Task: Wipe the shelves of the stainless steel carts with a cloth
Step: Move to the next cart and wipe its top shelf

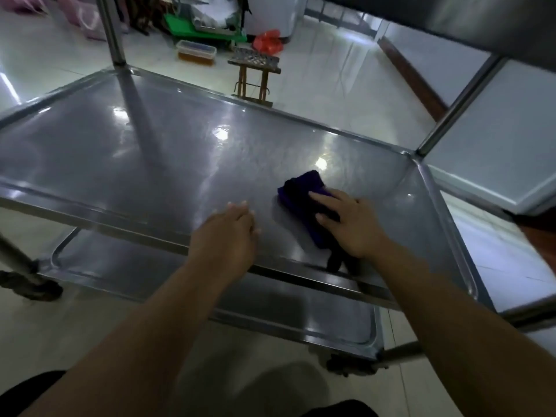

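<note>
A stainless steel cart's middle shelf (pixel 150 152) fills the view, shiny with light reflections. A dark purple cloth (pixel 301 194) lies on the shelf's right half. My right hand (pixel 349 224) presses flat on the cloth, fingers spread over it. My left hand (pixel 228 233) hovers over or rests on the shelf's near edge, just left of the cloth, fingers loosely together and holding nothing. Below it a lower shelf (pixel 270 305) shows. The underside of an upper shelf (pixel 481 19) crosses the top right.
Cart posts stand at the back left (pixel 112 34) and back right (pixel 451 109). On the tiled floor beyond are a small wooden stool (pixel 254 76), a lidded plastic box (pixel 196 53), a red bag (pixel 268 41) and green items. A caster (pixel 36 287) sits at lower left.
</note>
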Demonstrator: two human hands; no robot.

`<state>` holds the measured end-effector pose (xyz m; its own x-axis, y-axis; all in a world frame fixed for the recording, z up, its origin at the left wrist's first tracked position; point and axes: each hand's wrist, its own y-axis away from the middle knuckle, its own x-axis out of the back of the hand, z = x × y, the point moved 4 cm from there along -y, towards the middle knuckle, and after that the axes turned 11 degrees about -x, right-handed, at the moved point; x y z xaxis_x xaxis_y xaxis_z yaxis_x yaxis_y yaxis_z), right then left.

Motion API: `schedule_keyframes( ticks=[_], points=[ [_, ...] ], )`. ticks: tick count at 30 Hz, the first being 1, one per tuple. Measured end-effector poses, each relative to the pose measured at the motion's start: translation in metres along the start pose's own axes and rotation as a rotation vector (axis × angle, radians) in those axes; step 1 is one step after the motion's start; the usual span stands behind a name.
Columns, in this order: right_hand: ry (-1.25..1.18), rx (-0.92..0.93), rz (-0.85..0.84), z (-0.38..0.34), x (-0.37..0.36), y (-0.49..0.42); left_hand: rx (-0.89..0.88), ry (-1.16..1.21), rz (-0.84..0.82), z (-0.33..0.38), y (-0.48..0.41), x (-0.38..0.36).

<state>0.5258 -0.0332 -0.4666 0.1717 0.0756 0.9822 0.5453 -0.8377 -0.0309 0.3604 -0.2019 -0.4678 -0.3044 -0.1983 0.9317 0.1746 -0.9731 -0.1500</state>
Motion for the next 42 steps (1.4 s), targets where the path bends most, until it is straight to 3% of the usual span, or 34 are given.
schedule_keyframes(
  ticks=[4,6,8,11,13,14,18,20,22,27,29,34,40,42],
  points=[
    [0.002,-0.568,0.038,0.063,0.018,-0.010,-0.004,-0.024,-0.045,-0.001,-0.001,-0.004],
    [0.004,-0.679,0.029,0.050,0.015,-0.015,0.009,-0.028,-0.065,0.002,-0.003,-0.006],
    [0.006,-0.582,0.040,0.014,0.008,-0.017,0.014,-0.030,-0.071,0.002,-0.003,-0.006],
    [0.031,-0.158,0.088,-0.025,-0.006,0.000,0.006,-0.026,-0.070,0.000,-0.001,-0.003],
    [-0.083,-0.026,0.055,-0.009,-0.003,0.011,-0.006,-0.021,-0.058,-0.001,0.001,0.000],
    [-0.136,-0.070,0.054,0.010,0.002,0.013,-0.003,-0.020,-0.064,-0.001,0.002,0.001],
    [-0.083,-0.563,0.123,0.083,0.015,0.027,-0.002,-0.049,-0.093,0.002,0.002,0.000],
    [-0.062,-0.635,0.105,0.070,0.014,0.035,-0.006,-0.067,-0.102,0.004,0.000,-0.002],
    [-0.089,-0.575,0.072,0.038,0.011,0.048,0.001,-0.062,-0.111,0.004,0.000,-0.002],
    [-0.118,-0.067,0.023,-0.012,0.006,0.097,-0.006,-0.050,-0.102,0.003,0.003,0.003],
    [-0.147,-0.096,-0.002,0.010,0.014,0.100,-0.006,-0.032,-0.099,0.004,0.004,0.002],
    [-0.057,-0.502,0.119,0.053,0.018,0.106,0.039,0.026,-0.056,0.009,0.007,0.004],
    [-0.068,-0.172,0.028,0.039,0.018,0.131,-0.084,0.056,0.009,0.047,-0.001,0.000],
    [-0.077,-0.156,0.018,0.059,0.022,0.137,-0.157,0.068,-0.002,0.061,-0.005,-0.007]
  ],
)
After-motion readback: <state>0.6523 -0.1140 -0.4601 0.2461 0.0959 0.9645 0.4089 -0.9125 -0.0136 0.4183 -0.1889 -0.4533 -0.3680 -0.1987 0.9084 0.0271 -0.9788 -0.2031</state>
